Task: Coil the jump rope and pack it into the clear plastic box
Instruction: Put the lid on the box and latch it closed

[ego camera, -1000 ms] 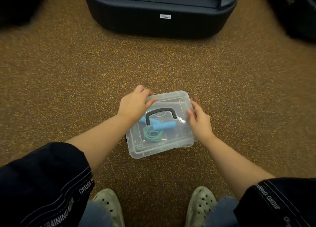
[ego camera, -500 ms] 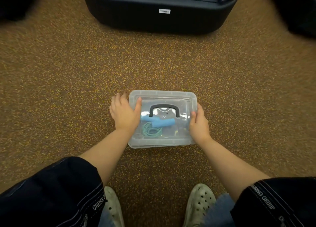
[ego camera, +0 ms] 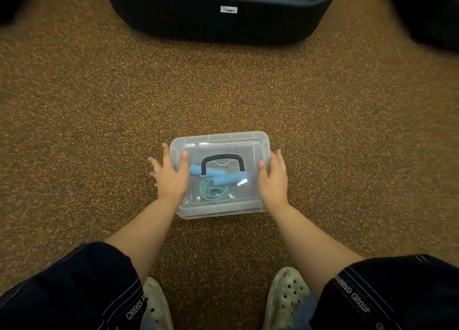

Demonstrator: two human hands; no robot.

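Note:
The clear plastic box [ego camera: 223,140] sits on the speckled brown floor with its lid on and a black carry handle [ego camera: 222,162] lying flat on top. Through the lid I see the jump rope [ego camera: 213,191]: a green coil with two blue handles above it. My left hand [ego camera: 171,178] clasps the box's left side, thumb over the lid edge and fingers spread on the outside. My right hand [ego camera: 273,178] clasps the right side the same way.
A large black rounded case [ego camera: 221,9] stands on the floor beyond the box. A dark object [ego camera: 434,11] fills the far right corner. My two pale perforated clogs [ego camera: 285,302] are just below the box, close to my arms.
The box was skewed a second ago and now lies square to me. Both hands slid from the lid's top to its left and right sides.

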